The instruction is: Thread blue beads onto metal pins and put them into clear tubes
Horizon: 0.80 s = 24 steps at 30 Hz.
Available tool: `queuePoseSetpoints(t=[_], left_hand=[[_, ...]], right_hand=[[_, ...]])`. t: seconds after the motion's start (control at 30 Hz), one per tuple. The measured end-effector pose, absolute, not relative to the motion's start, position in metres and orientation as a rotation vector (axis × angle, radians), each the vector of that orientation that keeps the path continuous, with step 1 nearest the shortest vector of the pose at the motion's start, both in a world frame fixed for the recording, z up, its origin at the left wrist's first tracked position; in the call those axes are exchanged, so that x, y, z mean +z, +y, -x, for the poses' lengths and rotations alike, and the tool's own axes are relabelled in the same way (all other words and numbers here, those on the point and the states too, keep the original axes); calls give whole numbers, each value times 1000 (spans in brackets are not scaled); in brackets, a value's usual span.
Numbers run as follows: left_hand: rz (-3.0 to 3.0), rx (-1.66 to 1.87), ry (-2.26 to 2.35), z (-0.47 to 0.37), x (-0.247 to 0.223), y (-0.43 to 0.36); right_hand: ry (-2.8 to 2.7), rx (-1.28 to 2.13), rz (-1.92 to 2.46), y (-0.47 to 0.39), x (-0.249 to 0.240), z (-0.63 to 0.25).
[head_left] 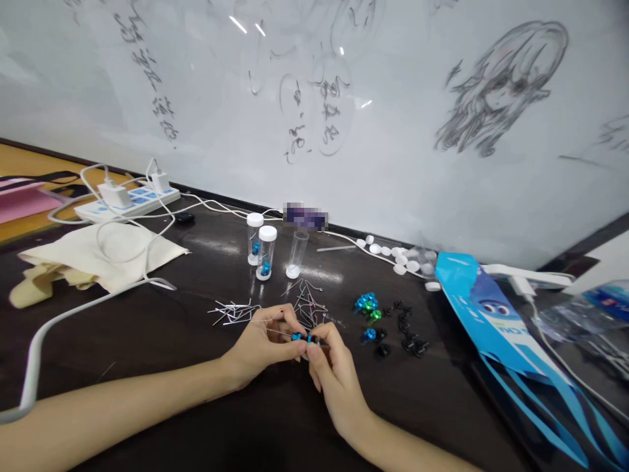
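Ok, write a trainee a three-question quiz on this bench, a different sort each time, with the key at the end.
1. Multiple choice: how many clear tubes stand with a white cap on top?
A) one
B) two
C) four

2. True or false: the loose green pieces lie to the left of both hands.

3. Fill in the blank: the small pieces held between the left hand and the right hand are black and ____.

Key:
1. B; the third tube has no cap on top.
2. False; the green pieces lie to the right of the hands.
3. Blue.
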<state>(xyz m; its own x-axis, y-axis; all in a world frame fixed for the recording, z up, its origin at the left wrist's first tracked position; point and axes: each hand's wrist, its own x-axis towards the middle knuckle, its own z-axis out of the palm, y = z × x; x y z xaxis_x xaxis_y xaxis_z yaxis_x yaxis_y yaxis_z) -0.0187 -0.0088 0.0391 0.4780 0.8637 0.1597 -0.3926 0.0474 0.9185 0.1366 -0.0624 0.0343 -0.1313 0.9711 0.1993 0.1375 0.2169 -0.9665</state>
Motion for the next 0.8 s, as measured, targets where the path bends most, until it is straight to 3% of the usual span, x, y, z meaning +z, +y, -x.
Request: queuePoseSetpoints(t=[0.8], left_hand=[[-1199,978,451,19,39,-11]], right_hand=[[-1559,1081,1111,-62,34,-138]])
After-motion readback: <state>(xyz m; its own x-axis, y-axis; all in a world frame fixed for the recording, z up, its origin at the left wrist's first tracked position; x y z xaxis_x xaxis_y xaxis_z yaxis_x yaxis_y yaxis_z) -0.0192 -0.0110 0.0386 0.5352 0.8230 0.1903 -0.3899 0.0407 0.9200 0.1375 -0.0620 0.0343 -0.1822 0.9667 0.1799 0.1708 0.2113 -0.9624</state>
